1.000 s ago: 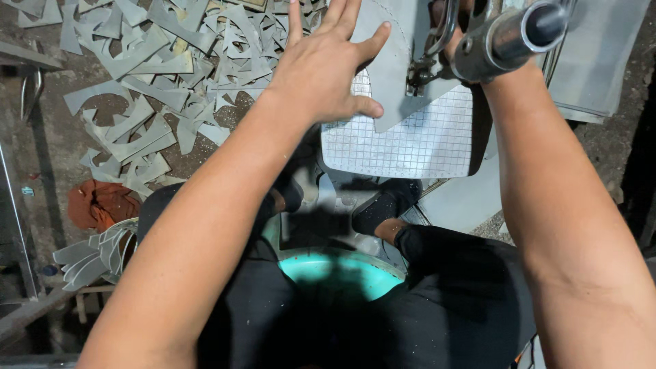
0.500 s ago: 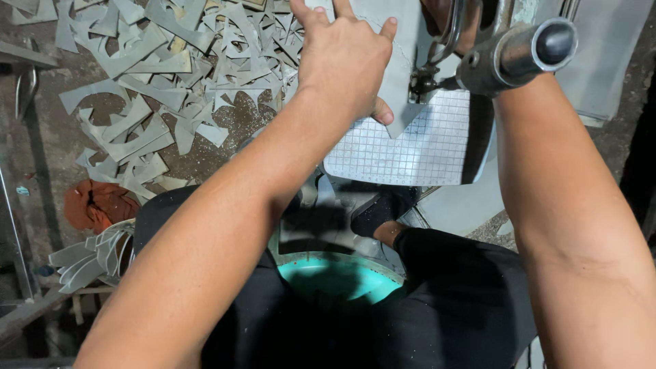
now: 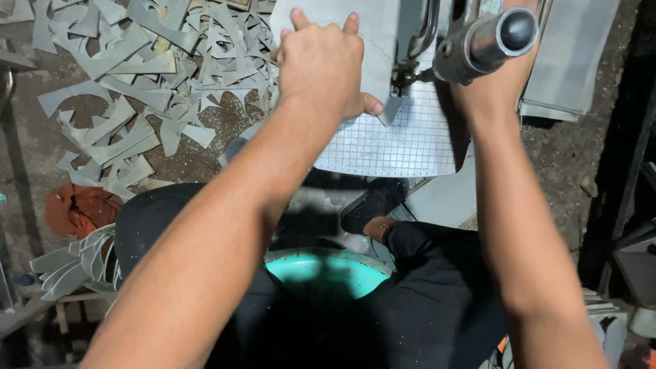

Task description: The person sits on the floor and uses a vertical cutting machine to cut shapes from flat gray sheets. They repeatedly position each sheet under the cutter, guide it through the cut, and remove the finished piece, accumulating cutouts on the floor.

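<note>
Gleaming grey sheet (image 3: 383, 147), grid-marked

Both forearms are bare to the elbow, with no sleeves, watch or rings showing. The legs wear black trousers (image 3: 437, 301). At twelve o'clock from the right knee sits a black shoe (image 3: 372, 205).

Left side: floor (image 3: 41, 147) thickly strewn with cut metal offcuts (image 3: 137, 75); bare dirt shows only in a strip at the far left.
Work area: left hand (image 3: 324, 65) lies on the grey sheet (image 3: 379, 31); the machine arm (image 3: 427, 31) stands just beside its thumb, leaving a narrow gap.
Right of centre: metal cylinder handle (image 3: 485, 41) projects toward the camera over the right wrist, blocking passage from above.
Near edge: gridded sheet (image 3: 403, 143) overhangs the knees; turquoise bowl (image 3: 321, 270) sits between the legs.
Far right: stacked sheets (image 3: 567, 61), then dark framing (image 3: 629, 171).
</note>
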The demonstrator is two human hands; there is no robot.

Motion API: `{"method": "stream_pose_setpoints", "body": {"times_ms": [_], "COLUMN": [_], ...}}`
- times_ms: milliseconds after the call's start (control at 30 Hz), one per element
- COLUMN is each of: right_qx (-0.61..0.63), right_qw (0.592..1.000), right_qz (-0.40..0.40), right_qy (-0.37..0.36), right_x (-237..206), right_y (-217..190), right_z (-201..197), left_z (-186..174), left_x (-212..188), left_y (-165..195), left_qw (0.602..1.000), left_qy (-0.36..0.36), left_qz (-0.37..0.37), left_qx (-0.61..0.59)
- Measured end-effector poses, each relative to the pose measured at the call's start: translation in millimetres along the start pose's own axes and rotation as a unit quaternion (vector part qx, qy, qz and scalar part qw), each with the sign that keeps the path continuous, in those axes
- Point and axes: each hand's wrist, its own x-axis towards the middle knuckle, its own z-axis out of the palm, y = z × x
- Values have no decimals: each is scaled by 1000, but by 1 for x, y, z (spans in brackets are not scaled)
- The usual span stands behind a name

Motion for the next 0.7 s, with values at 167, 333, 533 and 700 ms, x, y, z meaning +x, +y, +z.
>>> {"method": "stream_pose_setpoints", "body": {"times_ms": [167, 333, 533, 700], "right_qx": [-14, -10, -9, 16], "right_qw": [996, 996, 995, 994], "right_qz": [49, 77, 89, 104], "right_qy": [-68, -50, -33, -35], "right_x": [-85, -98, -90, -82], "right_y": [-61, -67, -63, -54], "right_z": [-18, 0, 1, 0], "left_z": [5, 9, 17, 12], "left_x": [-9, -18, -25, -43], "left_y": [8, 14, 22, 23], "left_qw": [998, 998, 997, 998], "left_qy": [-44, -18, 15, -15], "left_qz": [-35, -41, -63, -47], "left_qx": [-13, -53, -41, -33]}}
